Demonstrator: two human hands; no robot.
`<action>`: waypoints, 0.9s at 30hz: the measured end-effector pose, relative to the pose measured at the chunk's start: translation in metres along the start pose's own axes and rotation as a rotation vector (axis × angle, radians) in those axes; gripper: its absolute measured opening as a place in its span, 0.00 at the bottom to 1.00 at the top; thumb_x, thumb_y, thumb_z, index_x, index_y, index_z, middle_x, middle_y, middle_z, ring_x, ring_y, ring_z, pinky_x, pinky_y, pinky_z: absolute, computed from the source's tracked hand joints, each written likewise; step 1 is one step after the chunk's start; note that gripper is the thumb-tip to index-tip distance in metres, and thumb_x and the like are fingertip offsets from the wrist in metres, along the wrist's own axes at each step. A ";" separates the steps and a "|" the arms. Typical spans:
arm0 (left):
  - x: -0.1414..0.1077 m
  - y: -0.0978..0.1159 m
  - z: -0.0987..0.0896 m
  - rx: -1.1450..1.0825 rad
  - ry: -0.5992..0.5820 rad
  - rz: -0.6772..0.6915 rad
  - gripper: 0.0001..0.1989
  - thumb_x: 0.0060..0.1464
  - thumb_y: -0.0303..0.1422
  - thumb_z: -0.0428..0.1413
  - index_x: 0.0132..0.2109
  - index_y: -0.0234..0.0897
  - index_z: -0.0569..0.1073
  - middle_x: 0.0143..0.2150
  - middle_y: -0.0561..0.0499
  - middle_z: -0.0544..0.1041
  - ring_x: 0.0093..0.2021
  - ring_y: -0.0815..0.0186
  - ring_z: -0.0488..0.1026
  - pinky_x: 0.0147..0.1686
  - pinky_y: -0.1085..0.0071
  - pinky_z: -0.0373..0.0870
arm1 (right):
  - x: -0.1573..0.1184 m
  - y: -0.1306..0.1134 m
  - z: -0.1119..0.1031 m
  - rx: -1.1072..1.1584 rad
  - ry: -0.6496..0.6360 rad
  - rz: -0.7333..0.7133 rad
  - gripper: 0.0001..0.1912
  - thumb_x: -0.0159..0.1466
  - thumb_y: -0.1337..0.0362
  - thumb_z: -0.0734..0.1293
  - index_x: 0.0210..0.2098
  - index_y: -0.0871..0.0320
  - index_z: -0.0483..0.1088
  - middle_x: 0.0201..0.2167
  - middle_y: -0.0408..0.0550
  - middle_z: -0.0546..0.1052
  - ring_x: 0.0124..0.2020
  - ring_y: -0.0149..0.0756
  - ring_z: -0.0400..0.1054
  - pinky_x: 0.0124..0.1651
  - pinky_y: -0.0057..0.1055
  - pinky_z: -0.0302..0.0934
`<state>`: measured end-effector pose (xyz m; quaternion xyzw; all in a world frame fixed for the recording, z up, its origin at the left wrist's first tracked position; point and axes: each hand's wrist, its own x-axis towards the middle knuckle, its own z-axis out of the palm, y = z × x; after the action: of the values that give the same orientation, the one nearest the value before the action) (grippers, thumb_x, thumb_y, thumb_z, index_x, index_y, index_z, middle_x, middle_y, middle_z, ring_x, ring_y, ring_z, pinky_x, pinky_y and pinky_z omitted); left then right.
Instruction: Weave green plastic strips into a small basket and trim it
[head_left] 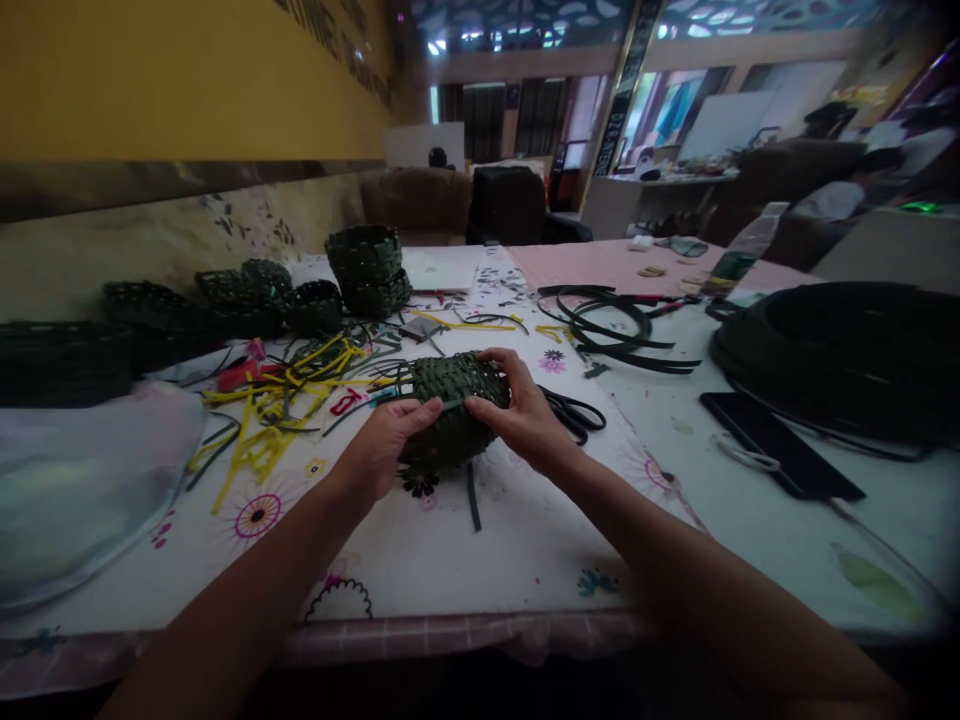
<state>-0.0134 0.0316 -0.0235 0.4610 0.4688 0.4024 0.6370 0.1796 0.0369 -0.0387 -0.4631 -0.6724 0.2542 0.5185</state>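
Note:
A small dark green woven basket [457, 375] lies between my two hands in the middle of the table. My left hand [382, 440] grips its near left side, with the thumb pressed on a light green strip [452, 404] at the weave. Around the right side curls my right hand [529, 410], its thumb on the same strip and its fingers over the top. Loose strip ends stick out to the left, and one strip [473, 498] hangs toward me. The left fingertips are hidden behind the basket. Black-handled scissors [581, 410] lie just beyond my right hand.
Yellow and green strip scraps [281, 410] litter the left side, near a clear plastic bag [97, 490]. Finished-looking woven baskets [365, 265] stand behind. On the right are coiled green strips [615, 325], a large dark coil [832, 370], a cabled phone [780, 445] and a bottle [742, 250].

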 end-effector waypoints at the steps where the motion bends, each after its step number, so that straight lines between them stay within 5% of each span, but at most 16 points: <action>1: -0.001 0.001 0.002 0.001 0.017 0.005 0.25 0.37 0.51 0.71 0.26 0.34 0.72 0.23 0.54 0.70 0.23 0.71 0.66 0.26 0.72 0.63 | 0.000 0.000 -0.001 0.003 -0.008 -0.002 0.23 0.58 0.63 0.68 0.52 0.48 0.62 0.48 0.50 0.72 0.49 0.47 0.66 0.51 0.48 0.66; 9: -0.003 0.002 0.016 -0.057 0.047 -0.002 0.24 0.33 0.48 0.72 0.25 0.34 0.72 0.21 0.53 0.72 0.21 0.69 0.69 0.23 0.72 0.65 | -0.003 0.000 -0.005 0.026 -0.056 -0.003 0.22 0.60 0.64 0.68 0.53 0.49 0.61 0.50 0.51 0.73 0.50 0.47 0.67 0.49 0.47 0.67; 17: -0.004 -0.005 0.010 0.015 0.047 0.050 0.22 0.40 0.47 0.70 0.28 0.32 0.74 0.23 0.53 0.73 0.24 0.69 0.70 0.26 0.72 0.67 | -0.004 -0.001 -0.005 0.002 -0.072 -0.017 0.23 0.61 0.64 0.68 0.54 0.48 0.61 0.52 0.52 0.72 0.52 0.47 0.67 0.50 0.47 0.67; 27: -0.004 -0.008 0.015 -0.079 0.075 0.035 0.24 0.34 0.47 0.73 0.29 0.32 0.77 0.24 0.52 0.76 0.24 0.68 0.72 0.27 0.71 0.70 | -0.007 -0.002 -0.005 0.009 -0.089 0.004 0.23 0.62 0.63 0.68 0.55 0.48 0.61 0.54 0.52 0.72 0.52 0.47 0.67 0.49 0.47 0.68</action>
<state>0.0008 0.0233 -0.0280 0.4281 0.4681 0.4487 0.6295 0.1840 0.0293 -0.0382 -0.4503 -0.6926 0.2787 0.4897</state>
